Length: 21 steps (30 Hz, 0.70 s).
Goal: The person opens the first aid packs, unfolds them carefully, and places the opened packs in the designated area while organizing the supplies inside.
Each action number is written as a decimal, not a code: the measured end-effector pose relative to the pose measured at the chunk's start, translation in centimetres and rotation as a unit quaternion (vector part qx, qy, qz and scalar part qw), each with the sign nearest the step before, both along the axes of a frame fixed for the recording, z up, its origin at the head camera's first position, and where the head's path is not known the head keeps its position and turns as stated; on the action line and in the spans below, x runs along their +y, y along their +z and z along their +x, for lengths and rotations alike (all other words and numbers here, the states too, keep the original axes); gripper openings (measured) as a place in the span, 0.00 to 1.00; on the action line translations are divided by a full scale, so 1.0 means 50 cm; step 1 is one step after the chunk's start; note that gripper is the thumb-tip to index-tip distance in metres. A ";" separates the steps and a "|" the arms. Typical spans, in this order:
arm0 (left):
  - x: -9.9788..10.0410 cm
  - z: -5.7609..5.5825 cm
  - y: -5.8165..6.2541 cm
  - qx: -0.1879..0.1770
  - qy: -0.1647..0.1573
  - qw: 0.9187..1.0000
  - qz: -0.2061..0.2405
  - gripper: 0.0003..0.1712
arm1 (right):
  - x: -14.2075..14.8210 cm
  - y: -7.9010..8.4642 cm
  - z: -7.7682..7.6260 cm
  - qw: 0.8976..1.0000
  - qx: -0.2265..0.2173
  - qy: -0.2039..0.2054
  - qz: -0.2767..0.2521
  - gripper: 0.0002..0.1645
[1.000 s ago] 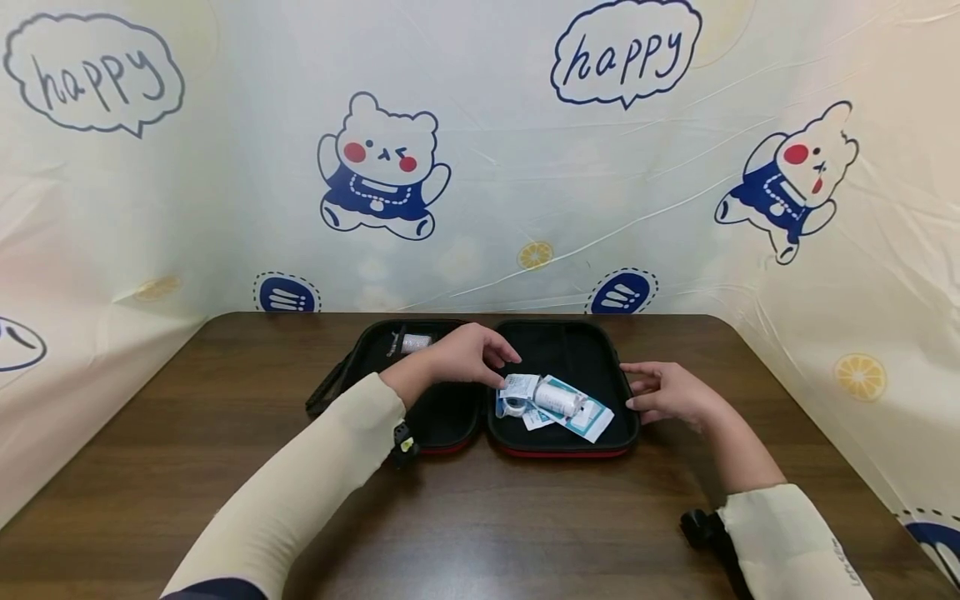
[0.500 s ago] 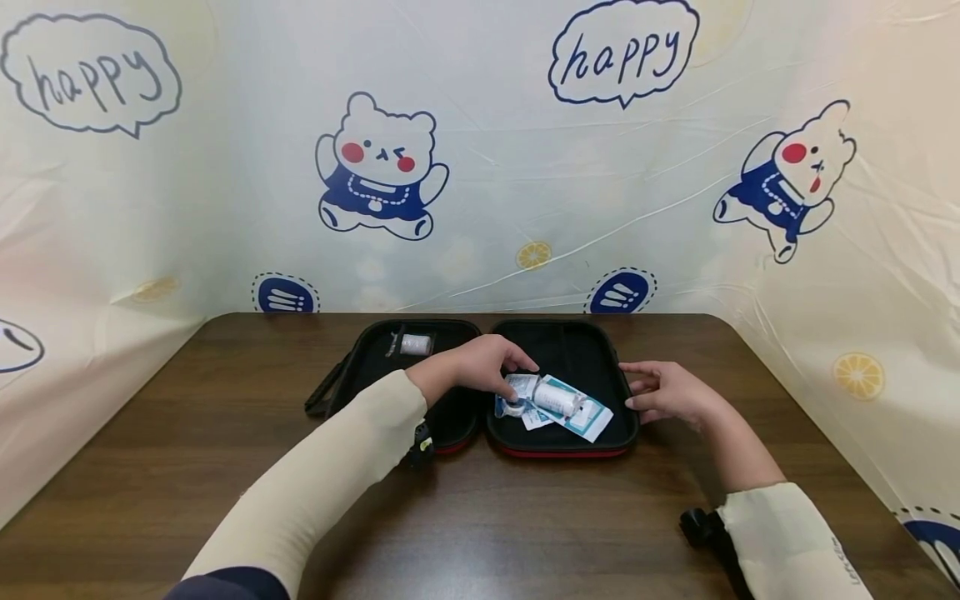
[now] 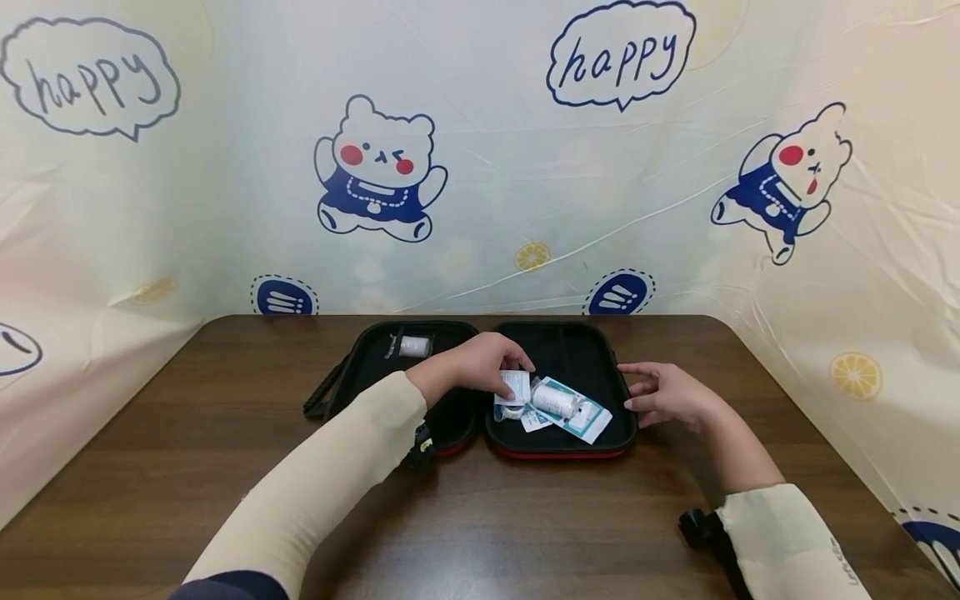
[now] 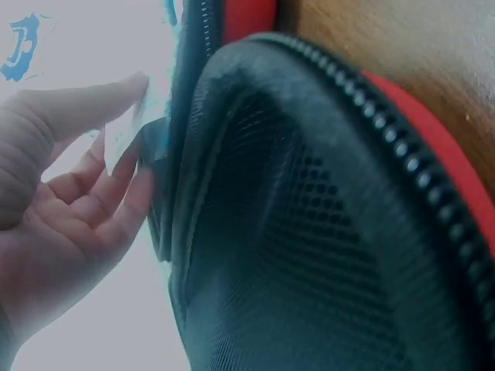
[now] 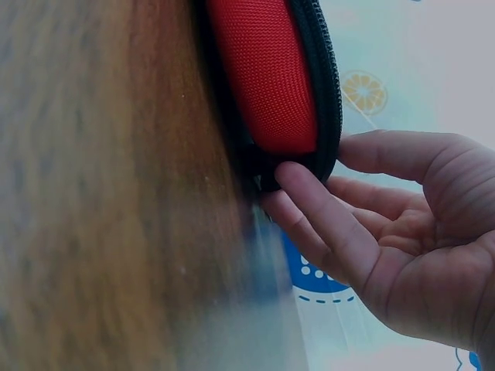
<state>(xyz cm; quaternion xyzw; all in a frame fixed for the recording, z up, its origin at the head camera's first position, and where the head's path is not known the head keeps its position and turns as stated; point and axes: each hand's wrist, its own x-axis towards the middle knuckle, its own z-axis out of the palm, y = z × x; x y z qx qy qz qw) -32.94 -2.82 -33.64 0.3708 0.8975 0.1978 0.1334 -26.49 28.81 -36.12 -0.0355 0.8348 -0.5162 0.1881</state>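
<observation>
My left hand (image 3: 487, 362) reaches over the left half of an open black zip case (image 3: 592, 342). Thumb and fingers pinch a small white printed packet (image 3: 515, 386), its edge bent between them in the left wrist view. Under and beside it in the case's right half lie a clear bag with a white roll-like item (image 3: 512, 412), a white rolled bandage (image 3: 555, 400) in a clear wrapper and a blue-and-white packet (image 3: 592, 421). My right hand (image 3: 667, 393) touches the case's right side with extended fingers; in the right wrist view the fingertips rest against its red shell (image 5: 267, 77) and zip edge.
The case's left half (image 3: 450, 433) holds another white roll (image 3: 414, 346) tucked at its back, and a black strap (image 3: 324, 392) hangs off its left side. A brown wooden table (image 3: 480, 525) carries the case. A printed curtain (image 3: 495, 167) stands behind.
My left hand has moved right and down onto the packets, and now pinches the small white packet, which has shifted slightly left. The right hand stays against the case.
</observation>
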 end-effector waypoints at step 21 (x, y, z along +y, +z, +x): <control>-0.080 0.005 0.039 -0.123 0.083 0.979 0.139 0.15 | -0.002 0.000 0.007 1.000 0.010 0.005 0.012 0.42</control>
